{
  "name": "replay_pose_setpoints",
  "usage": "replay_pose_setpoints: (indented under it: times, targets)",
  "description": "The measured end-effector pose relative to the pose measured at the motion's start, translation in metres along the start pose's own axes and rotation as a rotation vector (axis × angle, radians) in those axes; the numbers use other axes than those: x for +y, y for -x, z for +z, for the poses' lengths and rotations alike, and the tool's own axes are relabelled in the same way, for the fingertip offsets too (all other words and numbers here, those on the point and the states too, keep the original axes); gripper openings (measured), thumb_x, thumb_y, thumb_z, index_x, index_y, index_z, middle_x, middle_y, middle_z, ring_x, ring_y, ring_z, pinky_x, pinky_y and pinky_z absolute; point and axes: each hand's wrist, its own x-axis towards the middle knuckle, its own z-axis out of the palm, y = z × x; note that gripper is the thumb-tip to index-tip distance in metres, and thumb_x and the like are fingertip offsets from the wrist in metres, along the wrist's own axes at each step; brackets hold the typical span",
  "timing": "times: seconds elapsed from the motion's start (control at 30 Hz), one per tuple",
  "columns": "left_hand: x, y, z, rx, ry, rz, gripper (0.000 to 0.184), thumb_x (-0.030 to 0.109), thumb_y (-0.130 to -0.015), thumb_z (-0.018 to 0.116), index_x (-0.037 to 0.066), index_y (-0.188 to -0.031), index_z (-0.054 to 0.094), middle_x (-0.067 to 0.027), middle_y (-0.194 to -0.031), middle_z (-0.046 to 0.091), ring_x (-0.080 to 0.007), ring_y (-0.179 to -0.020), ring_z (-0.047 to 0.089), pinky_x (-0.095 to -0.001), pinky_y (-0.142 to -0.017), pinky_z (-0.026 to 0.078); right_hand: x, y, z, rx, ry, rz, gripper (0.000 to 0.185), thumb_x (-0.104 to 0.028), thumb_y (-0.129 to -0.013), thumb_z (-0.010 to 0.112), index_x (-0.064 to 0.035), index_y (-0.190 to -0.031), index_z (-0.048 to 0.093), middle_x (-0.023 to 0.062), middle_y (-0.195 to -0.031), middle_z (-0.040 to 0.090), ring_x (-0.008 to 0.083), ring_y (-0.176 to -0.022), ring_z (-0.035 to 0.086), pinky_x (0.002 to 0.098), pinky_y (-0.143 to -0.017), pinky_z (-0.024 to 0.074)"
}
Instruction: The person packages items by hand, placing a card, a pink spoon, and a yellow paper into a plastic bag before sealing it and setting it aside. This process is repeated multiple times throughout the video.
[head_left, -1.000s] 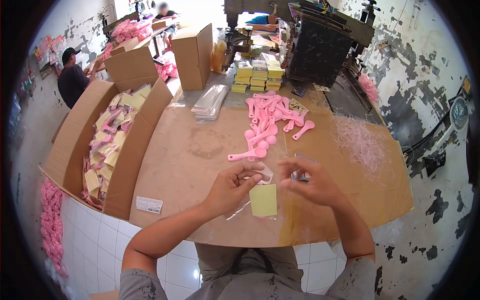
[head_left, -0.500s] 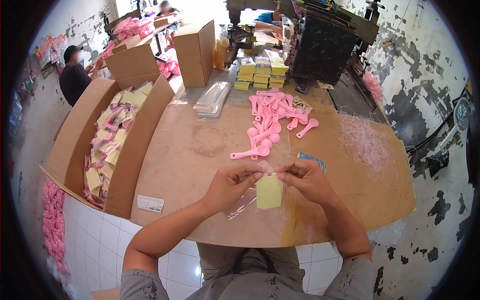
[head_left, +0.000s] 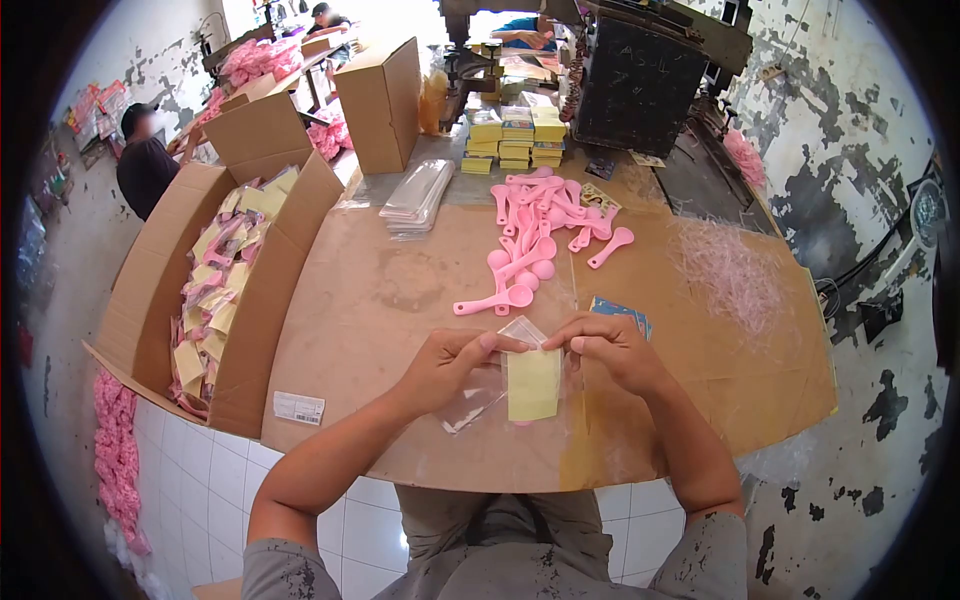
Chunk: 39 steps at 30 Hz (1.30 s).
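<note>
A clear plastic bag (head_left: 522,330) with a yellow card (head_left: 533,386) in it lies between my hands near the table's front edge. My left hand (head_left: 455,365) pinches the bag's upper left side. At its upper right side, my right hand (head_left: 612,348) has fingers closed on the bag. A bit of pink shows below the card. Another clear bag (head_left: 468,405) lies flat under my left hand. Behind my hands is a pile of pink spoons (head_left: 540,225). Blue cards (head_left: 622,315) lie just behind my right hand.
An open carton (head_left: 265,330) of packed bags stands at left. Behind the table's middle are a stack of clear bags (head_left: 416,196) and card stacks (head_left: 515,137). Plastic shreds (head_left: 725,285) lie at right. A black machine box (head_left: 635,85) stands behind. Other people sit farther back.
My hands have come together at the top of the bag, and my right hand has closed on it. The flap now stands up more visibly between them.
</note>
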Motion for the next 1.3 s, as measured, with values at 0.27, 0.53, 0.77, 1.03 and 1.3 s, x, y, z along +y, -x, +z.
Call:
replay_pose_setpoints:
  times: [0.27,0.53,0.77,1.03,1.3]
  targets:
    - [0.004,-0.004,0.002,-0.042,-0.025,-0.154,0.029,0.0,-0.1,0.065,-0.002,-0.129,0.068,-0.0054,-0.111,0.076,-0.0084,-0.095,0.071,-0.0231,-0.08,0.057,0.012,0.0,0.003,-0.001,-0.01,0.121,0.033,-0.002,-0.094,0.073,0.0003,-0.127,0.067,0.0019,-0.097,0.066,0.0079,-0.09,0.063,0.0246,-0.081,0.0507]
    - [-0.004,-0.005,-0.001,-0.011,-0.031,-0.006,0.034,0.002,-0.102,0.062,-0.003,-0.136,0.062,-0.0079,-0.128,0.069,-0.0133,-0.111,0.069,-0.0279,-0.091,0.059,0.004,0.001,0.013,-0.036,0.03,0.093,0.051,-0.001,-0.093,0.073,-0.0006,-0.141,0.056,0.0032,-0.1,0.069,0.0078,-0.087,0.064,0.0239,-0.073,0.0513]
    - [-0.006,-0.002,0.004,-0.007,-0.022,-0.059,0.038,0.009,-0.099,0.07,-0.005,-0.132,0.06,-0.0112,-0.122,0.069,-0.0149,-0.106,0.069,-0.029,-0.087,0.059,0.009,-0.003,0.01,0.015,-0.085,0.085,0.053,-0.002,-0.093,0.074,0.0008,-0.142,0.053,0.0035,-0.104,0.069,0.0089,-0.093,0.065,0.0251,-0.08,0.0516]
    - [0.0,-0.006,-0.009,0.105,-0.016,-0.176,0.028,0.012,-0.098,0.073,-0.003,-0.121,0.065,-0.0058,-0.095,0.075,-0.0094,-0.079,0.071,-0.0252,-0.068,0.058,0.01,0.0,0.009,0.085,-0.079,0.074,0.036,-0.003,-0.095,0.074,0.0035,-0.128,0.062,0.0051,-0.102,0.07,0.0117,-0.094,0.068,0.0263,-0.083,0.0549]
    - [0.023,-0.009,-0.055,0.477,-0.011,0.118,0.036,0.02,-0.103,0.067,-0.001,-0.13,0.061,-0.0097,-0.124,0.068,-0.0146,-0.102,0.069,-0.0328,-0.082,0.061,0.02,0.006,-0.013,0.301,0.073,0.069,0.015,-0.001,-0.097,0.069,0.0038,-0.111,0.071,0.0066,-0.1,0.074,0.0121,-0.089,0.07,0.0272,-0.081,0.0567]
